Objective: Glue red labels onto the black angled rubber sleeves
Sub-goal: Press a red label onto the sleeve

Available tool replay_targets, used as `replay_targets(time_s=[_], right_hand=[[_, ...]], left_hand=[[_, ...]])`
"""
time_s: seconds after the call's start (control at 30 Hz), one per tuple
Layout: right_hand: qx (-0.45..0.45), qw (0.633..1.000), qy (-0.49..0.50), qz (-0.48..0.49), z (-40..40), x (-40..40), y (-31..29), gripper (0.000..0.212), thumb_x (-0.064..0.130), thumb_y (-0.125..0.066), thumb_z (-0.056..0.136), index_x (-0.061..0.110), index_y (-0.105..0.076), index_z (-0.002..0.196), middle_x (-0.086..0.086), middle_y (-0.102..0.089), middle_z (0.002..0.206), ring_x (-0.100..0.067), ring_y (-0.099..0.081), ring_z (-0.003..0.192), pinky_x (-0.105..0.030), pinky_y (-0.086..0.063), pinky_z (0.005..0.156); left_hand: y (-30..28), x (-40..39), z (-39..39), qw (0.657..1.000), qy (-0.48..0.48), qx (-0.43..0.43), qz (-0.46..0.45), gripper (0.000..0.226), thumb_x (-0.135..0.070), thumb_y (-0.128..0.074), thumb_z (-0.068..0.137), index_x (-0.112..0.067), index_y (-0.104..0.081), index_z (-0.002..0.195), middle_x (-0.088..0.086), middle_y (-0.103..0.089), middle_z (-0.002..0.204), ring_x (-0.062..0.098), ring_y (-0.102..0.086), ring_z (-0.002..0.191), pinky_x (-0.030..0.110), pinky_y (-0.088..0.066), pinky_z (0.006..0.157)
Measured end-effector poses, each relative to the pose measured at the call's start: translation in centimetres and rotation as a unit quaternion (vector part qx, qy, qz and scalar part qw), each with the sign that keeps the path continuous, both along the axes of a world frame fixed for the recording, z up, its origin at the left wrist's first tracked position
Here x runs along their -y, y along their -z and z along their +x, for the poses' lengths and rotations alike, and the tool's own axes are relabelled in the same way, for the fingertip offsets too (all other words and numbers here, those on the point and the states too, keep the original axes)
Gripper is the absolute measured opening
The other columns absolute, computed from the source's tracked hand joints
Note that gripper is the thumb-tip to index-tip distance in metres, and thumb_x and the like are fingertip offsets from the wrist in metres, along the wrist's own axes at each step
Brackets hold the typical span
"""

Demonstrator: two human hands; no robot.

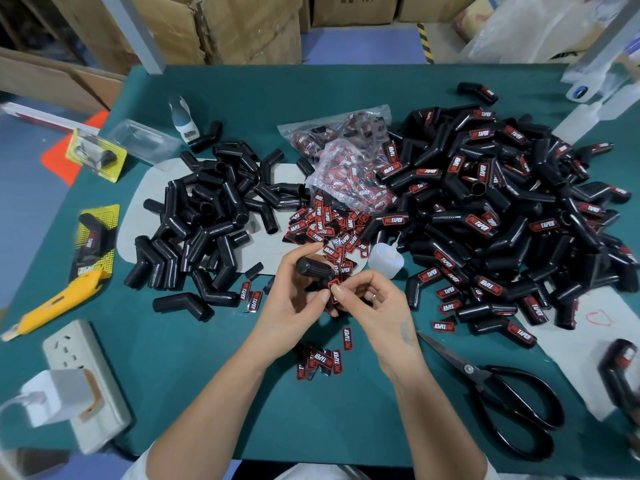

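Just below the middle of the green table mat [194,368], the left hand [294,299] grips a black angled rubber sleeve [313,268], fingers curled round its lower leg while the upper leg points toward 10 o'clock. The right hand [372,299] pinches a red rectangular label with white lettering [334,293] between thumb and forefinger, pressing it against the sleeve where the two hands meet.

At 9 to 10 o'clock from the hands lies a heap of plain black sleeves [211,216] on a grey sheet. At 2 o'clock spreads a much larger heap of sleeves bearing red labels [491,216]. At 12 o'clock, loose red labels [322,226] are scattered below a clear plastic bag of labels [349,168]. A small translucent glue bottle with a pointed nozzle [385,259] stands just beside the right hand at 1 o'clock. A few more labels [322,360] lie at 6 o'clock between the forearms. Black-handled scissors [498,389] rest at 4 o'clock, a yellow utility knife [59,303] at 9 o'clock, and a white power strip with a charger plugged in [79,382] at 8 o'clock.
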State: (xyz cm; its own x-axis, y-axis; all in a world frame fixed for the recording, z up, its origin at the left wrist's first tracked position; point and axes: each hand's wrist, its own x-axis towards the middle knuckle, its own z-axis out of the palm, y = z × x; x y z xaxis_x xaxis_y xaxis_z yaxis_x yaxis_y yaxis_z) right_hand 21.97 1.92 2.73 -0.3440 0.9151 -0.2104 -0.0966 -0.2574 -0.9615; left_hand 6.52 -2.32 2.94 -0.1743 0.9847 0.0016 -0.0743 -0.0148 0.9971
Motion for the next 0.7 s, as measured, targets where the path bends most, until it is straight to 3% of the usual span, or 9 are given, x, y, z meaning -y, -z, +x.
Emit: replay_targets(time_s=[0.17,0.4,0.57,0.7], right_hand=[[-0.001,1.000,0.000,0.006,0.0,0.0,0.2,0.013,0.034,-0.083,0.084,0.027,-0.072,0.086,0.001,-0.075,0.081,-0.007,-0.068,0.074,-0.019,-0.054,0.073],[0.003,1.000,0.003,0.008,-0.1,0.0,0.2,0.011,0.033,-0.083,0.084,0.029,-0.072,0.086,0.001,-0.075,0.082,-0.007,-0.068,0.073,-0.017,-0.053,0.072],[0.028,0.999,0.024,0.015,0.0,0.0,0.2,0.013,0.044,-0.078,0.086,0.034,-0.071,0.089,0.004,-0.075,0.089,-0.011,-0.069,0.083,-0.025,-0.055,0.079],[0.030,0.999,0.037,0.017,0.1,0.0,0.3,0.013,0.046,-0.072,0.090,0.033,-0.070,0.092,0.001,-0.077,0.096,-0.018,-0.074,0.088,-0.034,-0.059,0.085]], left_hand=[[0.1,0.0,0.1,1.000,-0.010,0.007,0.004,0.060,0.011,-0.055,0.093,-0.024,-0.045,0.141,-0.003,-0.060,0.115,0.011,-0.059,0.097,0.024,-0.057,0.079],[0.4,0.1,0.1,1.000,-0.011,0.000,0.010,0.062,0.012,-0.054,0.093,-0.027,-0.047,0.141,-0.011,-0.062,0.115,0.007,-0.060,0.100,0.022,-0.055,0.083],[0.6,-0.1,-0.1,1.000,-0.018,0.013,0.016,0.067,0.010,-0.056,0.095,-0.039,-0.052,0.140,-0.002,-0.064,0.117,0.012,-0.061,0.102,0.023,-0.054,0.088],[1.1,-0.4,-0.4,0.997,-0.041,0.059,0.011,0.061,0.002,-0.062,0.098,-0.037,-0.050,0.144,0.006,-0.065,0.126,0.023,-0.068,0.115,0.046,-0.056,0.100]])
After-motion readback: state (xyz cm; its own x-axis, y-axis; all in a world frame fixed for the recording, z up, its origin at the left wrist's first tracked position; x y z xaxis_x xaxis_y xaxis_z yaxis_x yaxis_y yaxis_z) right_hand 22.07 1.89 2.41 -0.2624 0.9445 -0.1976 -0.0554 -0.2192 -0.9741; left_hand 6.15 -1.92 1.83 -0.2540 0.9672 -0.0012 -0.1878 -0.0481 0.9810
